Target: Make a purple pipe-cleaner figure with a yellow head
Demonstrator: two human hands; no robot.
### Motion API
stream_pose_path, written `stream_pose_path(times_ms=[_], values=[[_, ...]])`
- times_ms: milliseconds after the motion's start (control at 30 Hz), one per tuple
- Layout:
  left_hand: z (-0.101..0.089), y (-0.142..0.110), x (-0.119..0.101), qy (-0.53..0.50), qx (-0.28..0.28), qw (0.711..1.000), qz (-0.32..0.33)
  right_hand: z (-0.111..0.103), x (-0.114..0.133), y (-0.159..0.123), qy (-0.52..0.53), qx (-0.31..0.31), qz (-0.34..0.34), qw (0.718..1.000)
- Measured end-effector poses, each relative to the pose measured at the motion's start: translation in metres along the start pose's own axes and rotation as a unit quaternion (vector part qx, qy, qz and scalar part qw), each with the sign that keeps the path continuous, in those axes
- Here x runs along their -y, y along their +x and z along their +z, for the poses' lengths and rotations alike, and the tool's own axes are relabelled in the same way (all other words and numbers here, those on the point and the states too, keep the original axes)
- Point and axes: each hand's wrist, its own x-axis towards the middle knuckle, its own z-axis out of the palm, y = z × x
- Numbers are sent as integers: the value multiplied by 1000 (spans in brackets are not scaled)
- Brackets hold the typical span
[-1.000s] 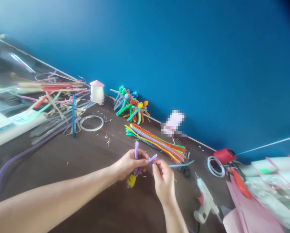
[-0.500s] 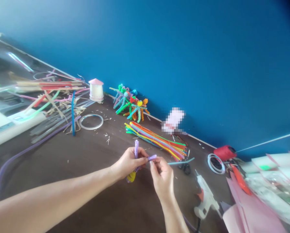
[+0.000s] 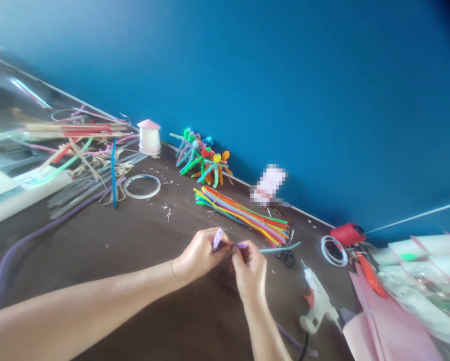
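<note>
Over the dark table, my left hand (image 3: 200,255) is closed around a small purple pipe-cleaner figure (image 3: 217,239). One coiled purple limb sticks up between thumb and fingers, while the rest is hidden in the grip. My right hand (image 3: 250,268) meets it fingertip to fingertip, pinching another purple pipe-cleaner end (image 3: 241,245) that shows a little above the thumb. Just beyond the hands lies a bundle of multicoloured pipe cleaners (image 3: 243,213). Behind the bundle, several finished pipe-cleaner figures (image 3: 204,158) stand in a group near the blue wall.
To the right lie a white glue gun (image 3: 317,301), a wire ring (image 3: 334,250), a red roll (image 3: 347,234) and pink sheets (image 3: 383,321). At left are a white ring (image 3: 142,187), a small cup with a pink roof (image 3: 149,138) and heaped strips (image 3: 78,131).
My left hand has turned the figure: its upright limb now tips toward me, and its yellow part is hidden. My right fingers have closed in further over the purple end.
</note>
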Motion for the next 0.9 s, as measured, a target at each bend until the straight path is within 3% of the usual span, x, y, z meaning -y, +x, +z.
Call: stream_pose_path(times_ms=[100,167,267,533,900], values=[[-1,5,-1,-116,54,985,-115,-2,0,2,3,1,-8,1000],[-3,8,-1,-215,82,954,-193,-3,0,2,-3,5,-25,1000],[-6,12,-2,-312,109,910,-252,-5,0,2,-16,18,-46,999],[-12,14,5,-390,151,850,-322,-8,2,0,-21,38,-75,996],[-14,14,4,-414,177,833,-322,-8,-2,0,8,66,-81,994]])
